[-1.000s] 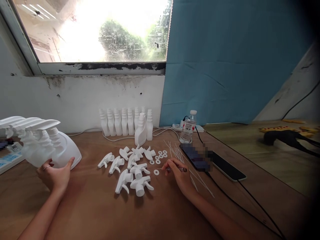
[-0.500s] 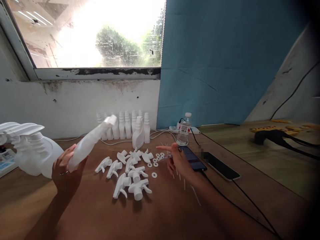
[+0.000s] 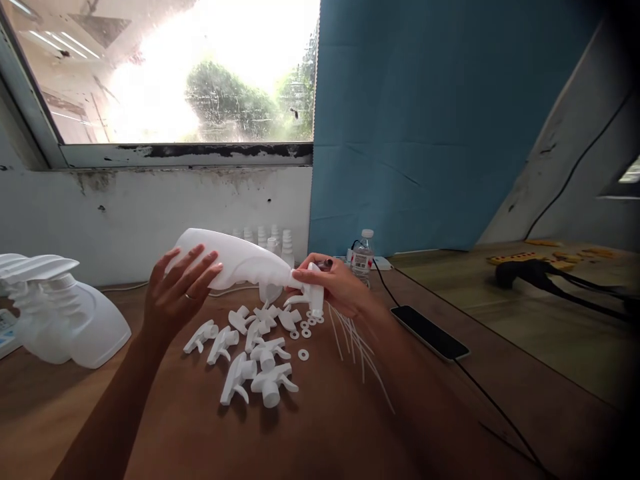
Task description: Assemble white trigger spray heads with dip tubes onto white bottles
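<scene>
My left hand grips the wide base of a white plastic spray bottle, held level above the table. At the bottle's neck my right hand grips its white trigger sprayer head. Below them on the brown table lies a pile of loose white trigger heads, with small white washers beside it and thin white dip tubes fanned out to the right.
Assembled spray bottles lie at the left. A row of empty white bottles stands against the wall. A water bottle, a power strip and a black phone on a cable sit to the right.
My left hand lifted a bottle off the left stack and swung it level over the pile. My right hand left the washers and tubes and closed on the bottle's sprayer head.
</scene>
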Available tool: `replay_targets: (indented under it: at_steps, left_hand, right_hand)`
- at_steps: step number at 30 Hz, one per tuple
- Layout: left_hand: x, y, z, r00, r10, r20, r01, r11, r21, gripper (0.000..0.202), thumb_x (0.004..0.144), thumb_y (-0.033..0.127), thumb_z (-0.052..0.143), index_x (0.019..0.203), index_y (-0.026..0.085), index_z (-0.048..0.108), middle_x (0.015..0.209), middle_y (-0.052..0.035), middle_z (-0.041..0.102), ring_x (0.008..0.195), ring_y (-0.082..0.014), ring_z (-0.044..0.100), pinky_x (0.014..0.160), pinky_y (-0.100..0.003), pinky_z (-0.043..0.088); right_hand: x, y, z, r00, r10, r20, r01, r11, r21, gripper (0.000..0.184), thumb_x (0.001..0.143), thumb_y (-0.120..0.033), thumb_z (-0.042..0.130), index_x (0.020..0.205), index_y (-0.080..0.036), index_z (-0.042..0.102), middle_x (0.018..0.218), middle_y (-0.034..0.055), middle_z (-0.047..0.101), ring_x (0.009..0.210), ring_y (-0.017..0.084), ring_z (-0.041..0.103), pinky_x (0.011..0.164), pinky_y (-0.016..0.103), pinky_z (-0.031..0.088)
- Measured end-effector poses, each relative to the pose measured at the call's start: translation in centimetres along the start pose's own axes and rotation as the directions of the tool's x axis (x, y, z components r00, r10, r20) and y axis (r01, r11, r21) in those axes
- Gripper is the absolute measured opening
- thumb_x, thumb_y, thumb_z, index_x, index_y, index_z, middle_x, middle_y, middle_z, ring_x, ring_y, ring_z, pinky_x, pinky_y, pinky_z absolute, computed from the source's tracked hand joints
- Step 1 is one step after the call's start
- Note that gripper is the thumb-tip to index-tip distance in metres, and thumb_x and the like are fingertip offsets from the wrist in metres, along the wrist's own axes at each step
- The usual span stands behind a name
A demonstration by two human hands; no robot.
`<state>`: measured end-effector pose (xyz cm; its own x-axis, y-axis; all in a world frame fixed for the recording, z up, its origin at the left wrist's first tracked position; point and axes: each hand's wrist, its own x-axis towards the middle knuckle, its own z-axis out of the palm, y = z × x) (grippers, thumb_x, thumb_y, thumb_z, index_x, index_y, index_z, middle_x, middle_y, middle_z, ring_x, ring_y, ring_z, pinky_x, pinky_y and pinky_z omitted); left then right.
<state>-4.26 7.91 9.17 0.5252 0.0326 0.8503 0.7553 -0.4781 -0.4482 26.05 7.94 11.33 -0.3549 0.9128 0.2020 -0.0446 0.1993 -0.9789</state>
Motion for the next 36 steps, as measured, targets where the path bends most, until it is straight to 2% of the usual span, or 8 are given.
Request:
replay_targets:
  at_steps: [2,5,10,12,14,20,27,36]
  left_hand:
    - [-0.1,-0.6,-0.3,0.986,-0.026,0.164,0.047,0.991,-0.124,0.043,0.083,0.018,0.064,0.124,0.027,0.058,0.126,-0.0060,0.065,0.122,-0.0259,0.057,0.108,-0.046,0.037]
    - [0.0,-1.0,-1.1,0.881,-0.195,0.432,0.343,0.891,-0.297,0.044,0.081,0.035,0.067,0.123,0.026,0.062,0.119,-0.0070,0.068,0.107,-0.0275,0.065,0.095,-0.040,0.048]
    - [-0.9,-2.2,-3.1,0.365,-0.357,0.860,0.928,0.209,-0.308,0.052,0.080,0.048,0.063,0.121,0.016,0.064,0.092,-0.0072,0.074,0.072,-0.0221,0.068,0.054,-0.023,0.050]
    - [-2.2,-3.2,-3.0,0.222,-0.359,0.906,0.965,-0.049,-0.256,0.056,0.077,0.048,0.066,0.121,0.014,0.063,0.083,-0.0059,0.074,0.064,-0.0192,0.066,0.050,-0.021,0.048]
    - [-3.9,-4.1,-1.8,0.191,-0.471,0.861,0.925,-0.208,-0.318,0.058,0.072,0.046,0.072,0.119,0.014,0.062,0.084,-0.0052,0.073,0.064,-0.0172,0.065,0.052,-0.020,0.049]
    - [-8.2,-3.5,6.9,0.078,-0.791,0.607,0.841,-0.274,-0.465,0.062,0.062,0.036,0.081,0.115,0.016,0.053,0.103,-0.0102,0.070,0.087,-0.0204,0.068,0.075,-0.029,0.055]
    - [-7.6,0.3,14.6,0.049,-0.708,0.704,0.858,-0.331,-0.392,0.045,0.068,0.022,0.076,0.103,0.016,0.049,0.098,-0.0111,0.070,0.089,-0.0220,0.068,0.083,-0.038,0.054]
    - [-7.5,2.4,16.5,0.060,-0.645,0.762,0.888,-0.314,-0.336,0.040,0.073,0.022,0.072,0.101,0.017,0.044,0.113,-0.0144,0.066,0.096,-0.0213,0.067,0.083,-0.035,0.055]
  right_hand:
    - [0.3,0.7,-0.4,0.975,-0.218,-0.050,0.193,0.933,-0.304,0.024,0.070,-0.028,0.076,0.078,-0.019,0.056,0.086,0.0055,0.068,0.072,0.019,0.066,0.064,0.033,0.056]
    - [0.9,1.4,-0.9,0.800,-0.583,0.141,0.520,0.558,-0.647,0.014,0.075,-0.014,0.067,0.082,-0.020,0.057,0.101,0.0058,0.068,0.088,0.020,0.064,0.077,0.037,0.053]
    - [0.7,0.2,-2.6,0.513,-0.758,0.404,0.711,0.111,-0.695,0.023,0.082,-0.001,0.051,0.079,-0.024,0.051,0.107,0.0016,0.068,0.103,0.018,0.063,0.106,0.048,0.037]
    - [-0.1,-0.9,-3.9,0.493,-0.810,0.317,0.663,0.113,-0.740,0.021,0.082,-0.003,0.054,0.077,-0.024,0.050,0.108,0.0017,0.068,0.108,0.020,0.061,0.102,0.046,0.042]
    - [-1.1,-2.1,-5.5,0.474,-0.868,0.147,0.573,0.177,-0.800,0.017,0.081,-0.008,0.060,0.079,-0.023,0.053,0.108,0.0025,0.068,0.105,0.021,0.062,0.095,0.044,0.047]
    - [-3.3,-4.1,-8.5,0.250,-0.939,-0.236,0.416,0.325,-0.850,0.027,0.077,-0.014,0.070,0.098,-0.025,0.057,0.105,0.0044,0.063,0.102,0.024,0.062,0.086,0.042,0.052]
    - [-4.0,-4.4,-8.1,0.366,-0.851,-0.377,0.349,0.501,-0.792,0.027,0.078,-0.024,0.072,0.104,-0.026,0.066,0.100,0.0047,0.065,0.091,0.022,0.065,0.073,0.036,0.054]
    - [-3.5,-4.0,-6.9,0.663,-0.666,-0.342,0.313,0.662,-0.682,0.012,0.079,-0.030,0.069,0.089,-0.023,0.069,0.076,-0.0003,0.060,0.067,0.013,0.055,0.056,0.025,0.044]
